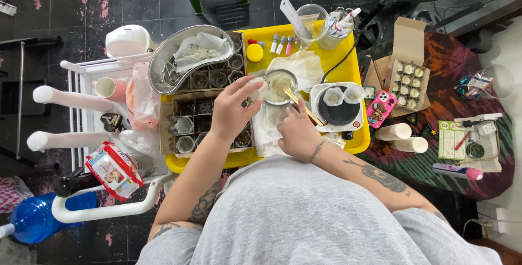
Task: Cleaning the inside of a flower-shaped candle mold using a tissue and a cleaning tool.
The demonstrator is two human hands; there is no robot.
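My left hand [232, 110] rests its fingers on the rim of a small metal pot [279, 86] of pale liquid, which stands on white paper on a yellow tray [348, 66]. Wooden chopsticks [302, 107] are gripped in my right hand [297, 133], their tips pointing into the pot. Just right of the pot sits a small white hot plate [338, 107] with a black top and two little clear cups on it.
A cardboard box of divided glass jars [191, 125] and a kidney-shaped metal dish [187, 58] lie left of the pot. Cups of tools stand at the tray's back. Right of the tray are a pink phone [381, 108], an open box of small filled cups [406, 83] and two paper cups [402, 137]. A white rack stands at left.
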